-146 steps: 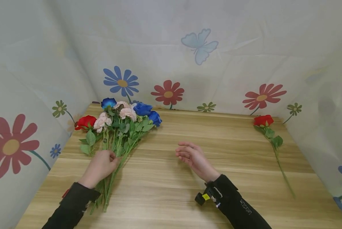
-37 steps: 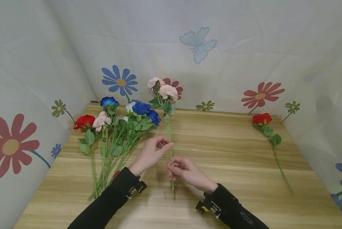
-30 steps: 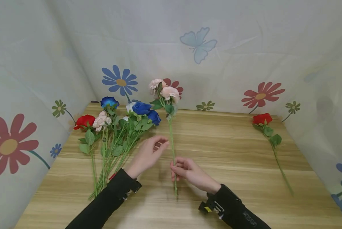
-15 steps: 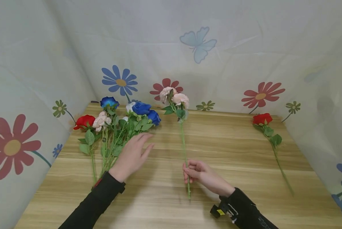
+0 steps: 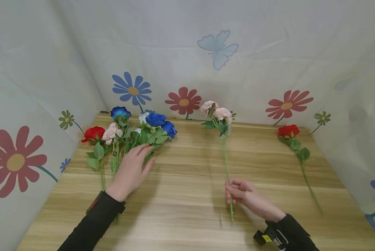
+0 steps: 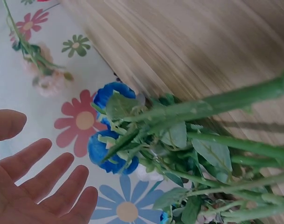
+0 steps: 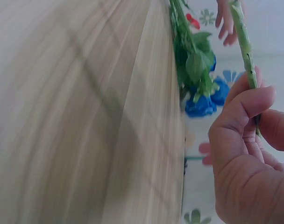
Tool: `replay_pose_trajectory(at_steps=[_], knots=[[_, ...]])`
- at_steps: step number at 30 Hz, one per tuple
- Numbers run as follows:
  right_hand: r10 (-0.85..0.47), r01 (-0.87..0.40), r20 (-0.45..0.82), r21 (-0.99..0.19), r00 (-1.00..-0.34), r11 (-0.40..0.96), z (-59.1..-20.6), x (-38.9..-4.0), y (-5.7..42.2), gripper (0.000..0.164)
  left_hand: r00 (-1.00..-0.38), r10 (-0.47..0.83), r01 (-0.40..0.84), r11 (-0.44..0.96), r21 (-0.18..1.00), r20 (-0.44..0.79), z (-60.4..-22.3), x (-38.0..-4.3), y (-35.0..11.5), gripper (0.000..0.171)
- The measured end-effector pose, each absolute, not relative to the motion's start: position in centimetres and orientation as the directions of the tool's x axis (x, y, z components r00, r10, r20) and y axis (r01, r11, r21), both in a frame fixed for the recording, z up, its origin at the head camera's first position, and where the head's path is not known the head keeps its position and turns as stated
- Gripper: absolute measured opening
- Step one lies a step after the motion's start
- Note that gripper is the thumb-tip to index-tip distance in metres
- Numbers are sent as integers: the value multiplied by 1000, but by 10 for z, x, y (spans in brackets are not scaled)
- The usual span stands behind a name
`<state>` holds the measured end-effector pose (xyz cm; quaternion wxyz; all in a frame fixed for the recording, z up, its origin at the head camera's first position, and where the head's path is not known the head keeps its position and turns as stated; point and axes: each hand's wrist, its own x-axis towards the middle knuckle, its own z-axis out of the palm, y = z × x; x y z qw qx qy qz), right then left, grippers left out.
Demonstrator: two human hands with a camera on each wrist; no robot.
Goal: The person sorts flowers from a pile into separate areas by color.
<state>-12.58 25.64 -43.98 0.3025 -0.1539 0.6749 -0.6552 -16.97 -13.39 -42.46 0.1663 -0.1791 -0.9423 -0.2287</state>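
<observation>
My right hand [image 5: 253, 198] pinches the lower stem of a pink artificial flower [image 5: 222, 114] between thumb and fingers; its two pale blooms lean toward the back wall. The same stem [image 7: 247, 53] rises from the fingers in the right wrist view. My left hand [image 5: 131, 171] hovers over the bunch at left with spread, relaxed fingers, and holds nothing. In that bunch lie blue roses [image 5: 156, 119], a lighter blue rose [image 5: 120, 112], a pink flower [image 5: 112, 133] and a red rose [image 5: 94, 134]. My left hand hides part of their stems.
A single red rose [image 5: 289, 131] lies on the right side of the wooden table [image 5: 181, 216], its stem slanting toward the front. A white cloth [image 5: 256, 62] printed with flowers and a butterfly rises behind the table and along both sides.
Earlier the left hand took the two-bloom pink flower from the bunch and both hands held it. Now the right hand alone has carried it rightward, while the left has returned to the bunch.
</observation>
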Motion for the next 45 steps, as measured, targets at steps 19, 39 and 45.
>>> replay_pose_trajectory(at_steps=[19, 39, 45], knots=[[-613, 293, -267, -954, -744, 60, -445, -121, 339, 16, -881, 248, 404, 838, 367, 404, -426, -168, -147, 41], [-246, 232, -435, -787, -866, 572, -444, -128, 358, 28, -877, 248, 404, 843, 354, 411, -431, -167, -151, 40], [-134, 99, -299, -650, -945, 754, -445, -129, 356, 22, -875, 250, 407, 844, 350, 414, -432, -167, -151, 40]])
